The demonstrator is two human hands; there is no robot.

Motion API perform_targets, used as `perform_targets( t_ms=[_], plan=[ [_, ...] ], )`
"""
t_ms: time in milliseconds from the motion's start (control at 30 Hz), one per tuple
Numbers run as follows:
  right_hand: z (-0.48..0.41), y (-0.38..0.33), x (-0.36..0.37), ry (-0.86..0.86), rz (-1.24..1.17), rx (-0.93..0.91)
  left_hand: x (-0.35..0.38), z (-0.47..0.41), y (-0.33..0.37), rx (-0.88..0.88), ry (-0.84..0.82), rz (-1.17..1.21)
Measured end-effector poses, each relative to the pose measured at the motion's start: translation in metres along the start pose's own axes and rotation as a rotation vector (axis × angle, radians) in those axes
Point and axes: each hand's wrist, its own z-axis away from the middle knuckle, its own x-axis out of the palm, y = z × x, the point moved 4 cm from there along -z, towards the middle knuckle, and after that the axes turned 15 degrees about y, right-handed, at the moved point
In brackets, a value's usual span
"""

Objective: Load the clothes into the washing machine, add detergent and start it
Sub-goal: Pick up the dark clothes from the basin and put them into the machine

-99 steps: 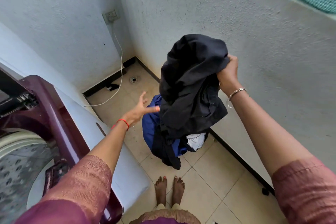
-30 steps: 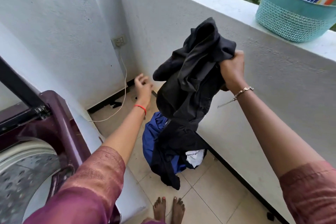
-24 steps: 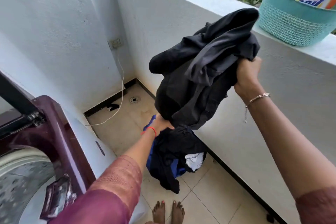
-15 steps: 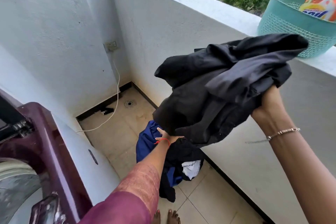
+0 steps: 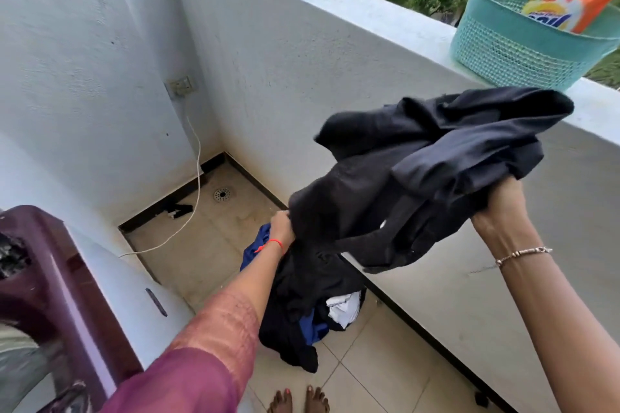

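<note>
A black garment (image 5: pixel 416 178) hangs in the air at chest height over the floor. My right hand (image 5: pixel 500 204) grips its bunched upper end at the right. My left hand (image 5: pixel 281 228) grips its lower left edge. Below it a pile of clothes (image 5: pixel 308 315), black, blue and white, lies on the tiled floor by the parapet wall. The washing machine (image 5: pixel 67 295), maroon-rimmed with a white side, fills the lower left, its lid up and the drum partly out of frame. An orange detergent packet (image 5: pixel 567 3) stands in a teal basket (image 5: pixel 516 47) on the parapet ledge.
A white cable (image 5: pixel 196 178) runs from a wall socket (image 5: pixel 181 85) down to the floor behind the machine. A floor drain (image 5: pixel 222 193) sits in the far corner. My bare feet (image 5: pixel 298 401) stand on the tiles at the bottom edge. The parapet wall closes off the right side.
My right hand has swung the black garment up and to the right. My left hand, free before, dropped under it and took hold of its lower edge. The view turned right, away from the drum.
</note>
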Motion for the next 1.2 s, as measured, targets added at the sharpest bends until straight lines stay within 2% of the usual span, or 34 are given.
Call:
perform_targets(
  t_ms=[67, 167, 267, 467, 667, 900, 1067, 1200],
  plan=[
    [0.001, 0.001, -0.011, 0.191, 0.126, -0.148, -0.021, -0.014, 0.018, 0.073, 0.126, -0.021],
    [0.011, 0.01, -0.007, 0.182, 0.297, -0.342, -0.05, -0.009, 0.048, 0.128, 0.153, 0.009],
    [0.016, 0.03, -0.001, 0.067, 0.474, -0.424, -0.071, 0.017, 0.088, 0.247, 0.169, 0.021],
    [0.067, 0.029, 0.054, -0.286, 0.595, -0.646, -0.121, 0.068, 0.147, 0.552, 0.22, 0.07],
    [0.116, 0.019, 0.115, -0.495, 0.636, -0.91, -0.203, 0.118, 0.169, 0.707, 0.414, 0.005],
    [0.225, 0.014, 0.172, -0.752, 0.508, -1.125, -0.311, 0.182, 0.152, 0.719, 0.726, 0.029],
    [0.319, 0.022, 0.197, -0.954, 0.431, -1.182, -0.389, 0.222, 0.117, 0.696, 0.955, -0.002],
    [0.391, 0.041, 0.209, -1.111, 0.431, -1.195, -0.447, 0.252, 0.079, 0.692, 1.06, -0.056]
  ],
)
